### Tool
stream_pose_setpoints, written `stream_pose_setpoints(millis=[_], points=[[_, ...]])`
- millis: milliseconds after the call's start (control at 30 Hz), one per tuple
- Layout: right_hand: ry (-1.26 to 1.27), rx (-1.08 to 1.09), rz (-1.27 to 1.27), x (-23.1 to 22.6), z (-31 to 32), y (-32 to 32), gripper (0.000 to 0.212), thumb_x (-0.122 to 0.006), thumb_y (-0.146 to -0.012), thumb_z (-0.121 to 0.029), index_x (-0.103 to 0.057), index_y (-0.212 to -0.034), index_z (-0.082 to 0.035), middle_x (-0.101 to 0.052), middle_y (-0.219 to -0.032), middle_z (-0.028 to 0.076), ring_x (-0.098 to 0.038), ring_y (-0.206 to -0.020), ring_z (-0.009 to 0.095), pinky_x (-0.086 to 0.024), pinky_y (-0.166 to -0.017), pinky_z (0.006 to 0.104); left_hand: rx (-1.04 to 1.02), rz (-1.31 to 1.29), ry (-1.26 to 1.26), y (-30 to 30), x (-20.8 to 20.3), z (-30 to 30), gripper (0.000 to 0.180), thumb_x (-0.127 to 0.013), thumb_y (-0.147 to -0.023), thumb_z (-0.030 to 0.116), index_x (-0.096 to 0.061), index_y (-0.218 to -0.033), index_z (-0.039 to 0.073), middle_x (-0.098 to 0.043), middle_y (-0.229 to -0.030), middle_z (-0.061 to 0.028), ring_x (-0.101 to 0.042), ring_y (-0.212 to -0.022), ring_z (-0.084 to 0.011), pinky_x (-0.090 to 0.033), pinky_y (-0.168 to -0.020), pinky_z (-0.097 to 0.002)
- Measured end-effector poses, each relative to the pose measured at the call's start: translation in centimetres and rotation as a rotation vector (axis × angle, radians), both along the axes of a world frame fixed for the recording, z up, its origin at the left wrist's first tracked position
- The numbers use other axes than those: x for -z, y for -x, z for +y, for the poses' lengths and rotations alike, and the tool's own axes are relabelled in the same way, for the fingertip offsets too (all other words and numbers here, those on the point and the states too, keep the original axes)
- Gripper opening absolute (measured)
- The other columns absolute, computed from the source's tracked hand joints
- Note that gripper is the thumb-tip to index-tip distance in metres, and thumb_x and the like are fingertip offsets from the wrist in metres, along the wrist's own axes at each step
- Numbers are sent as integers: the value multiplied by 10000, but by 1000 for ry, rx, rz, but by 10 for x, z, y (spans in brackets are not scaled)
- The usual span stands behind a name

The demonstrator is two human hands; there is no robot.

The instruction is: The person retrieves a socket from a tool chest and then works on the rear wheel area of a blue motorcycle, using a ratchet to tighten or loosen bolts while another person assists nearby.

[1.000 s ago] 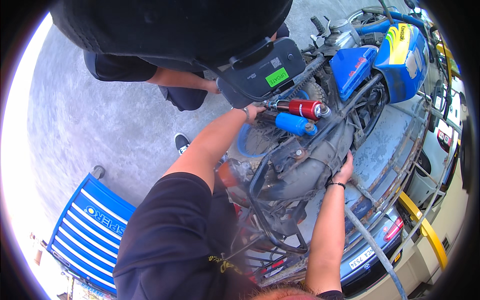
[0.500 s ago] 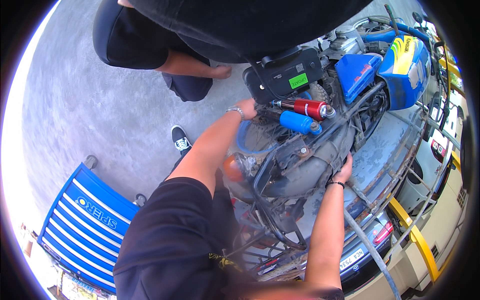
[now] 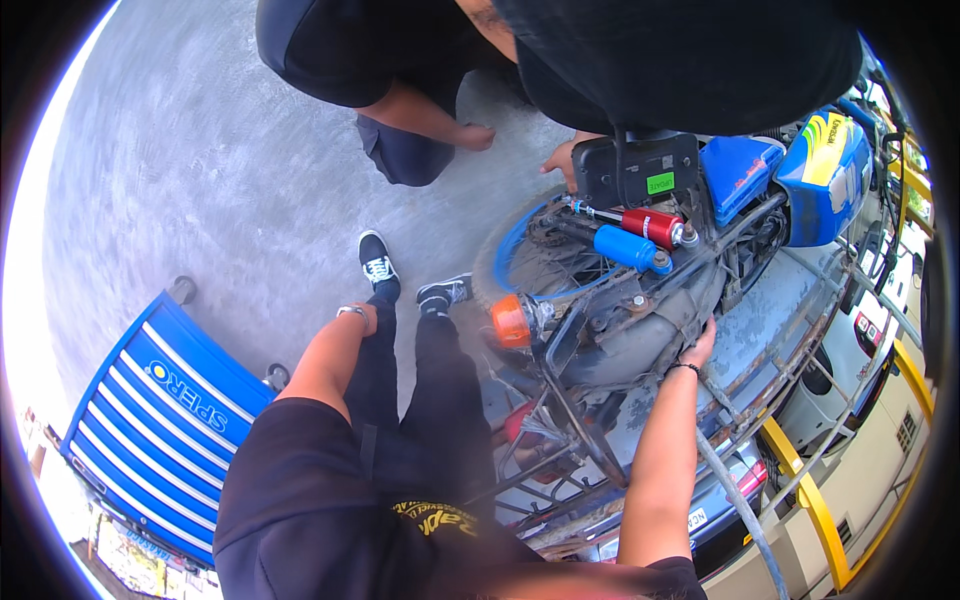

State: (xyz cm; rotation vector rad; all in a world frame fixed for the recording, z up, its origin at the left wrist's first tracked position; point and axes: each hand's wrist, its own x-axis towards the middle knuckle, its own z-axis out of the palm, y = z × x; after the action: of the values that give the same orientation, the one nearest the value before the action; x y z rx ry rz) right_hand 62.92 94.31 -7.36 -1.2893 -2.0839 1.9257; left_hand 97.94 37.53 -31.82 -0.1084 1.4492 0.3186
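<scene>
- Grey and dusty, the motorcycle's rear mudguard lay under the right hand, whose fingers were spread flat against its curved side rather than closed round anything.
- That mudguard sat at the tail of the motorcycle, just right of the orange turn signal and below the blue shock absorber and the red canister.
- The left hand rested on the person's own left knee; whether its fingers were curled or loose could not be told.
- Another person crouched beyond the rear wheel, one hand near the black box above the wheel.
- A blue tool cabinet stood on the concrete floor to the left, well apart from the motorcycle.
</scene>
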Motion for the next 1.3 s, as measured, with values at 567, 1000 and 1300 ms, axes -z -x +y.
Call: stream_pose_setpoints(millis=[567,1000,1300], points=[[-96,-91,4,8,25,3,479,-563,-1055,-358,-665,-1293,45,-727,-1262,119,-684,-1145,250,-505,-1042,369,-132,-16,38,-25,2,-6,624,-548,-909,133,-546,-1533,111,-594,-1503,-206,-593,-1368,-386,-503,-1125,-494],[-79,1,2,-5,-8,0,494,-590,-1049,-358,-655,-1326,45,-723,-1286,117,-685,-1159,254,-500,-1060,372,-192,8,21,-4,-6,0,634,-535,-896,154,-543,-1528,104,-577,-1520,-209,-576,-1384,-383,-486,-1138,-488],[-128,-106,-2,6,20,5,502,-566,-1061,-351,-635,-1360,46,-704,-1327,123,-673,-1193,254,-490,-1081,386,-371,90,62,-8,-26,1,596,-566,-913,193,-563,-1504,115,-587,-1506,-209,-574,-1384,-382,-481,-1145,-479]])
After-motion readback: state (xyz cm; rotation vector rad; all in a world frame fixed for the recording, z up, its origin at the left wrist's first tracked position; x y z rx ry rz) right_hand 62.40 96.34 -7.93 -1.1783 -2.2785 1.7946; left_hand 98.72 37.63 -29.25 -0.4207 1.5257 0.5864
